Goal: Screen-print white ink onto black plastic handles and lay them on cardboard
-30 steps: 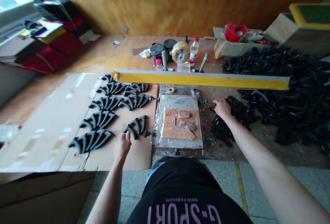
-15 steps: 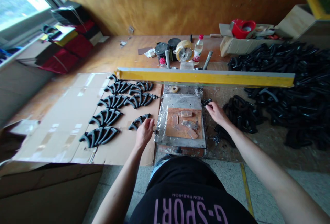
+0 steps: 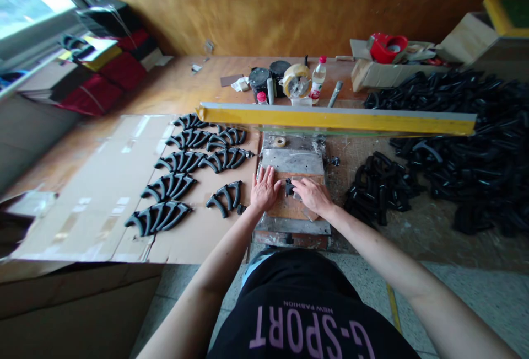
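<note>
In the head view, my left hand [image 3: 265, 189] lies flat with fingers spread on the left side of the metal plate [image 3: 291, 159]. My right hand [image 3: 313, 194] bends over the orange-brown board [image 3: 275, 211], its fingertips pinching a small black part [image 3: 289, 186]. That part's full shape is hidden by the hand. A clear block [image 3: 311, 214] shows below my right hand. To the left, black curved pieces [image 3: 159, 218] lie in rows on cardboard; a short row [image 3: 225, 198] is nearest my left hand.
A yellow-and-grey bar [image 3: 334, 119] spans behind the plate. Loose black pieces are heaped [image 3: 450, 155] at right, with a smaller pile [image 3: 378, 188] nearer the plate. Behind the bar stand a bottle [image 3: 318, 80], a tape roll [image 3: 296, 81] and dark tubs [image 3: 259, 79].
My left hand has moved right from the short row of curved pieces onto the plate. My right hand has left the plate's right-hand knob and moved inward, where a small black part now shows.
</note>
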`<state>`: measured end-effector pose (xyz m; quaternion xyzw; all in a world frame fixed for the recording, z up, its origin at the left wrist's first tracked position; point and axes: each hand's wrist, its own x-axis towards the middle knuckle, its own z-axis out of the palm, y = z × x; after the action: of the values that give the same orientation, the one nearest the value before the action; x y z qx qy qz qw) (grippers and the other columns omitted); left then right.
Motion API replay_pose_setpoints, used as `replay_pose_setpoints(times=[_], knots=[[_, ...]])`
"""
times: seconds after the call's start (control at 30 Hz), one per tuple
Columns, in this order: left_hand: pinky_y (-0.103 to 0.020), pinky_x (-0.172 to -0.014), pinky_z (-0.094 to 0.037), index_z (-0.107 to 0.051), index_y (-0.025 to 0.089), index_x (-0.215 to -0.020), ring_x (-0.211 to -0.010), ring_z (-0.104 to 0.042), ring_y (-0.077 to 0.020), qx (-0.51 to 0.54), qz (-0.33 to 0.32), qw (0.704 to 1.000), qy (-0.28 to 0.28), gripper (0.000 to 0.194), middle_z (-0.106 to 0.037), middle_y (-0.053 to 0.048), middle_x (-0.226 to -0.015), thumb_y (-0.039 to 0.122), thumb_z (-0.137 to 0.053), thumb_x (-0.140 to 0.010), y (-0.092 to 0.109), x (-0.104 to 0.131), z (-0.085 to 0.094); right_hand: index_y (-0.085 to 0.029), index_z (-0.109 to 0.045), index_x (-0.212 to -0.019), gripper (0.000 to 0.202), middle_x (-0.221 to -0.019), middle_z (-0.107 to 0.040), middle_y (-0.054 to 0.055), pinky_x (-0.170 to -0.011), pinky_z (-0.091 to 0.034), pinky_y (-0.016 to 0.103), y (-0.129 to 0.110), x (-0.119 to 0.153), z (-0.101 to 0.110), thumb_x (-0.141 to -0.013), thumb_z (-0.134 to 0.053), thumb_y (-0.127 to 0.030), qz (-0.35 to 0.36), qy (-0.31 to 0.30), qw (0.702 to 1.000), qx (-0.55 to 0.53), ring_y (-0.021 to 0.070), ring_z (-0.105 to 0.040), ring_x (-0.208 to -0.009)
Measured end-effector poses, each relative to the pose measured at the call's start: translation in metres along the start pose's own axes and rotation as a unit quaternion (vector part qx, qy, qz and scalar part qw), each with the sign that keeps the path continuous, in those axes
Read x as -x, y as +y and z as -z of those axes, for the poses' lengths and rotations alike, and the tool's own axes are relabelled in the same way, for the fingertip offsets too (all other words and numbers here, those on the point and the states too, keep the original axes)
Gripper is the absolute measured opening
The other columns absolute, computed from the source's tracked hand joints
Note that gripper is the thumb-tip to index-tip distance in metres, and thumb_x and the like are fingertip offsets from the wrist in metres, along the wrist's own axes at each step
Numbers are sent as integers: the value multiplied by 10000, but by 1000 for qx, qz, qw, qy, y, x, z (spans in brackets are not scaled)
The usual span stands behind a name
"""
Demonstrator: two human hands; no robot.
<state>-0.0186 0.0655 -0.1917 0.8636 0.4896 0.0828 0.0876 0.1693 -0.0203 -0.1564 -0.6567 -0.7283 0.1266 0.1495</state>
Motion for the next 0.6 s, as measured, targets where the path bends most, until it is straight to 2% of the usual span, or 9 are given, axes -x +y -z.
replay_pose_setpoints(times=[0.1,0.23,0.33,0.43,0.47,0.53,0.6], knots=[[-541,-1192,-166,-319,132,-1512,-1478,-201,-301,7,-3,1000,7,632,-317,-105,-1573,477,-282,-983,-1,5,-1,-244,-613,-1281,350,-1032,-651,83,-807,-469,284,-1,5,-6,-989,-444,-340,-7,15,999,44,216,-606,-990],[-534,-1191,-174,-349,120,-1495,-1472,-221,-302,46,-13,999,2,608,-333,-118,-1564,452,-296,-988,-4,28,-1,-251,-583,-1320,384,-1038,-657,107,-743,-479,313,-1,11,-5,-993,-417,-362,-22,16,996,82,248,-583,-999],[-527,-1178,-223,-432,125,-1444,-1450,-285,-305,127,7,992,-3,570,-433,-139,-1506,444,-314,-987,-6,37,14,-226,-599,-1285,367,-1082,-657,133,-786,-493,375,-4,11,1,-975,-454,-356,-28,29,996,81,287,-568,-1046],[-467,-1140,-326,-491,157,-1387,-1367,-435,-271,270,57,959,56,554,-540,-146,-1415,495,-324,-981,-1,24,53,-205,-548,-1347,426,-1311,-582,148,-963,-456,442,-7,7,4,-956,-502,-366,17,54,998,42,299,-505,-1219],[-440,-1097,-386,-481,173,-1388,-1291,-519,-249,332,69,936,96,561,-597,-141,-1345,520,-319,-978,3,14,72,-197,-515,-1384,471,-1400,-523,146,-1038,-410,460,-8,5,3,-949,-515,-378,52,49,997,31,299,-451,-1299],[-378,-943,-505,-455,193,-1389,-1023,-664,-192,452,79,869,186,587,-704,-99,-1084,568,-277,-975,15,-9,111,-164,-459,-1434,569,-1506,-415,146,-1140,-303,481,-10,3,-1,-928,-554,-408,127,10,992,21,295,-343,-1405],[-317,-765,-547,-502,177,-1317,-726,-666,-142,534,75,808,237,630,-675,-31,-779,609,-204,-968,29,-30,148,-121,-446,-1439,658,-1525,-374,165,-1175,-238,503,-13,4,-5,-894,-600,-456,173,-38,984,20,305,-297,-1435]])
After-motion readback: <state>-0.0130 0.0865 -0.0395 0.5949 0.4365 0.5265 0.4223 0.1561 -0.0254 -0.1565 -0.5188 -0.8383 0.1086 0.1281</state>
